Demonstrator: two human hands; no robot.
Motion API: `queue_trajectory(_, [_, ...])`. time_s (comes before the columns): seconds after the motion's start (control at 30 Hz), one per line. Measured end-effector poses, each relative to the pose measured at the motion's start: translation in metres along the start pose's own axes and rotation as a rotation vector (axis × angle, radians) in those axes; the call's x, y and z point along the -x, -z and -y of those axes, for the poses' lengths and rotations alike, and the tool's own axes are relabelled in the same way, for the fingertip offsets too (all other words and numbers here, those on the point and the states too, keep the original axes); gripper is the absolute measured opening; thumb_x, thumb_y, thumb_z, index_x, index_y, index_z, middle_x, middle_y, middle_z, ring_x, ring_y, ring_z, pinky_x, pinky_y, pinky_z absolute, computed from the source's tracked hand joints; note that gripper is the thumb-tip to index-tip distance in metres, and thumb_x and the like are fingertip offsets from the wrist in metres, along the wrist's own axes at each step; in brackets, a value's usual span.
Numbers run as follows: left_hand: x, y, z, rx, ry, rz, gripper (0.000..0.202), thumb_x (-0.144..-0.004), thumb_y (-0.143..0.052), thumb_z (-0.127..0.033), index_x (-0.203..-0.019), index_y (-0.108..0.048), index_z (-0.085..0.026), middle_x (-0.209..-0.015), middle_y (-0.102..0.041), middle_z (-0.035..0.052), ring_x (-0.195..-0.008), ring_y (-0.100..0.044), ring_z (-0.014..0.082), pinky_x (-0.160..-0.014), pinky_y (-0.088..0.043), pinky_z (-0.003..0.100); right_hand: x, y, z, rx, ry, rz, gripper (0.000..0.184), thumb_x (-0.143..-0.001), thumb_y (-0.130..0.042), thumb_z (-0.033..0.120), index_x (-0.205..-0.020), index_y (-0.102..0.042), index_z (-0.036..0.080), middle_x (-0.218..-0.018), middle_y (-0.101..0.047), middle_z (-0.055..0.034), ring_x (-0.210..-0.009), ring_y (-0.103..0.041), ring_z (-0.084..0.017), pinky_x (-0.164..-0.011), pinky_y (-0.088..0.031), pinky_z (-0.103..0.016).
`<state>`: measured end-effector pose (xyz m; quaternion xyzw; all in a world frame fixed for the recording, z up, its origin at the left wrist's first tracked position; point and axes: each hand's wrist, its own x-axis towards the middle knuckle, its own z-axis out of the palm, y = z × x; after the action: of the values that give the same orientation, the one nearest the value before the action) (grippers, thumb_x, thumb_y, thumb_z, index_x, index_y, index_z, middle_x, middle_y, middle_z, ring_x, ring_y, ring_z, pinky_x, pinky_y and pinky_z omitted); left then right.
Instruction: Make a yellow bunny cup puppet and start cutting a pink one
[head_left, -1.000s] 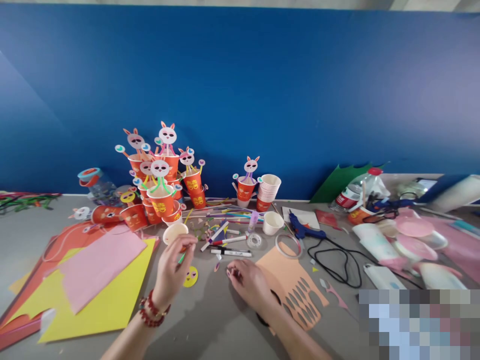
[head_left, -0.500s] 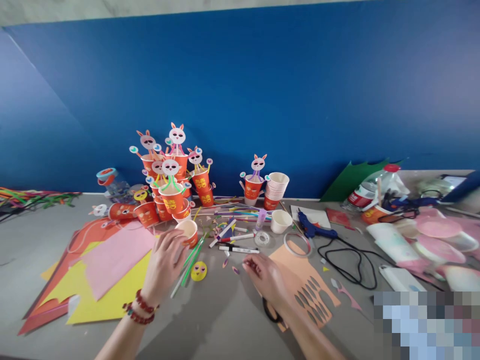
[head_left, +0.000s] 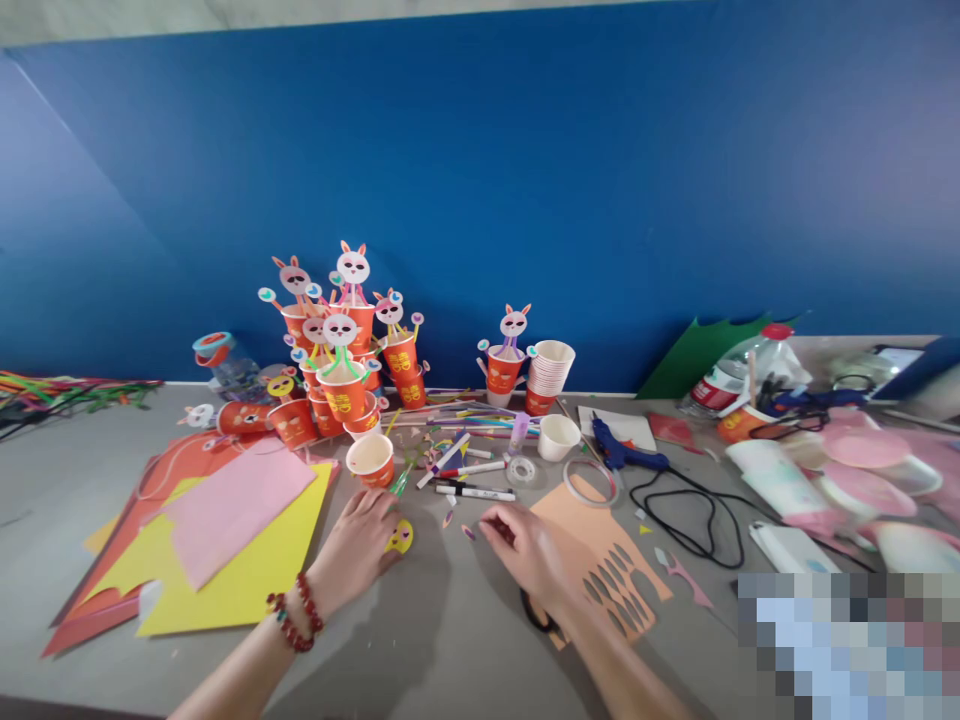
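My left hand (head_left: 358, 545), with a red bead bracelet on the wrist, lies low on the grey table (head_left: 450, 650). Its fingers stretch toward a small yellow round paper face (head_left: 402, 538) and touch its left edge. Just above the hand a red paper cup (head_left: 373, 460) stands upright by itself, with green straws (head_left: 400, 482) beside it. My right hand (head_left: 526, 548) rests on the table beside an orange paper sheet with cut-out slots (head_left: 600, 545). Its fingers are curled in a pinch, and what they hold is too small to make out. Black scissors handles (head_left: 534, 618) peek from under that wrist.
Behind stand stacked red cups with bunny faces (head_left: 337, 370) and a stack of plain cups (head_left: 551, 375). Markers (head_left: 474, 491), tape rolls (head_left: 590, 483), a blue glue gun (head_left: 622, 455) with black cord, and pink, yellow and red sheets (head_left: 232, 530) lie around. A bottle and pink clutter fill the right.
My left hand has let go of the red cup, which now stands upright, and has dropped down to the yellow paper face. The right hand has hardly moved.
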<state>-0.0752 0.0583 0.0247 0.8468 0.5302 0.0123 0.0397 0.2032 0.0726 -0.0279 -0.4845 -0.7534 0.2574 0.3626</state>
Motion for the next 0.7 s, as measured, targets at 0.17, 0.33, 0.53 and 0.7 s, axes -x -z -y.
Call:
queue_trajectory(0.17, [-0.003,-0.001,-0.003,-0.013,-0.012,0.015,0.028,-0.085,-0.059,-0.031,-0.107,-0.070,-0.017,-0.117,-0.067,0.0154,-0.116,-0.057,0.0350,-0.102,-0.041,0.047,0.000,0.000,0.003,0.011,0.002,-0.005,0.012,-0.089,-0.059,0.017,-0.079,-0.064,0.021,-0.075,-0.066,-0.0007,-0.069,-0.061,-0.016,-0.063,-0.042,-0.023])
queue_trajectory(0.33, [-0.004,-0.005,-0.003,-0.014,-0.029,-0.035,0.019,-0.083,-0.059,-0.030,-0.096,-0.069,-0.021,-0.101,-0.070,0.0144,-0.103,-0.062,0.0352,-0.090,-0.046,0.045,0.001,0.000,0.004,0.026,-0.002,-0.012,0.012,-0.089,-0.060,0.017,-0.078,-0.064,0.021,-0.073,-0.066,-0.0002,-0.068,-0.061,-0.016,-0.062,-0.042,-0.023])
queue_trajectory(0.53, [-0.006,-0.004,-0.012,-0.018,-0.015,-0.027,0.017,-0.077,-0.058,-0.021,-0.091,-0.067,-0.019,-0.097,-0.070,0.0162,-0.098,-0.064,0.0357,-0.084,-0.047,0.043,0.002,0.001,0.007,0.010,-0.005,-0.006,0.016,-0.092,-0.057,0.023,-0.078,-0.065,0.021,-0.075,-0.067,-0.0019,-0.068,-0.061,-0.017,-0.062,-0.043,-0.024])
queue_trajectory(0.7, [-0.005,0.001,-0.013,-0.019,0.009,0.032,0.019,-0.085,-0.047,-0.017,-0.092,-0.065,-0.017,-0.091,-0.071,0.0141,-0.086,-0.067,0.0312,-0.077,-0.048,0.040,0.002,0.002,0.009,-0.012,-0.003,0.015,0.016,-0.093,-0.056,0.024,-0.080,-0.065,0.021,-0.075,-0.067,-0.0019,-0.068,-0.061,-0.017,-0.062,-0.042,-0.024])
